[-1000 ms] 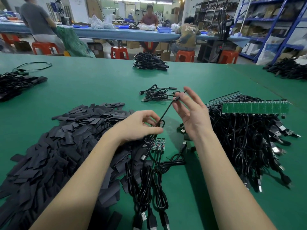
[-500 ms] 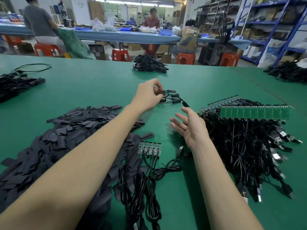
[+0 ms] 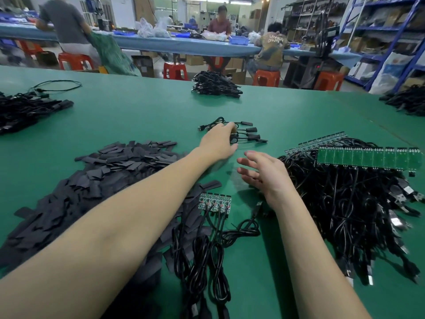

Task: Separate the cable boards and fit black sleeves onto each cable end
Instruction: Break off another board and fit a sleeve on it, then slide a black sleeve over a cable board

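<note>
Setting sleeved cable (image 3: 239, 134) on finished pile, left hand (image 3: 218, 141) fingers loosely curled on it; right hand (image 3: 264, 171) released. Next: snapping off another board (image 3: 215, 201).

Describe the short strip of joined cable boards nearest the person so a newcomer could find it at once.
Start at the big pile of black sleeves on the green table. At its near right edge, between the two forearms, lies the short board strip, its black cables trailing toward the person. Unlike the long green board strip on the right-hand cable heap, it has only a few small boards with red dots.
</note>
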{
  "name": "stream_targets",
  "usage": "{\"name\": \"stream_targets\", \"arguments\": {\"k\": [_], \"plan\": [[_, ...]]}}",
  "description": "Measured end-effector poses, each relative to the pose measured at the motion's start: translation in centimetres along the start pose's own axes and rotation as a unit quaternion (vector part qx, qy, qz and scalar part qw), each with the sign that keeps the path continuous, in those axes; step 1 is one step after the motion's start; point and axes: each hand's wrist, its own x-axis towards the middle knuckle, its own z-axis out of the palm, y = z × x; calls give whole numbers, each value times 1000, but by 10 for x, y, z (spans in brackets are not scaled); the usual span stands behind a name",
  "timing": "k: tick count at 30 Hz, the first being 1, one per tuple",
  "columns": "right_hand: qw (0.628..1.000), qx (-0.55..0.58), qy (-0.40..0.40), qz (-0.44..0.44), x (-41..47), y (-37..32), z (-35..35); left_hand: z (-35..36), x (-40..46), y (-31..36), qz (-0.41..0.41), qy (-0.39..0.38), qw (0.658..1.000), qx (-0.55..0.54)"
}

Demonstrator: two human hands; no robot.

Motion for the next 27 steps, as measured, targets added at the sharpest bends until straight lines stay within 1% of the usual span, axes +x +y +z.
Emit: {"name": "stream_targets", "arguments": {"k": [2,4,5,7,9,11,13,17,19,20,24,27], "plan": [[997,-71,1,-27,-3,0,0,-9,-16,4,-1,-6,999,-37],[983,-173,-7,-53,-6,-2,-2,-18,-34,6,-6,-16,996,-87],[969,-238,-21,-64,-7,-3,-3,-23,-44,6,-9,-20,993,-113],[925,-367,-61,-79,-11,-7,-4,-31,-64,6,-11,-24,989,-146],[886,-446,-101,-76,-14,-11,-4,-37,-82,7,-14,-34,987,-158],[854,-498,-141,-58,-17,-14,-3,-40,-95,7,-15,-49,985,-166],[831,-528,-169,-45,-19,-16,-3,-40,-103,8,-20,-61,983,-169],[818,-531,-221,-27,-22,-17,-6,-38,-108,10,-37,-65,982,-172],[818,-523,-241,-20,-21,-16,-7,-35,-109,10,-42,-78,980,-180],[828,-507,-241,-16,-21,-14,-7,-33,-109,10,-42,-88,978,-184],[903,-359,-237,3,-20,-10,-14,-35,-110,4,-43,-100,966,-236],[947,-220,-236,-7,-19,-13,-19,-42,-112,-4,-67,-136,934,-325]]}}
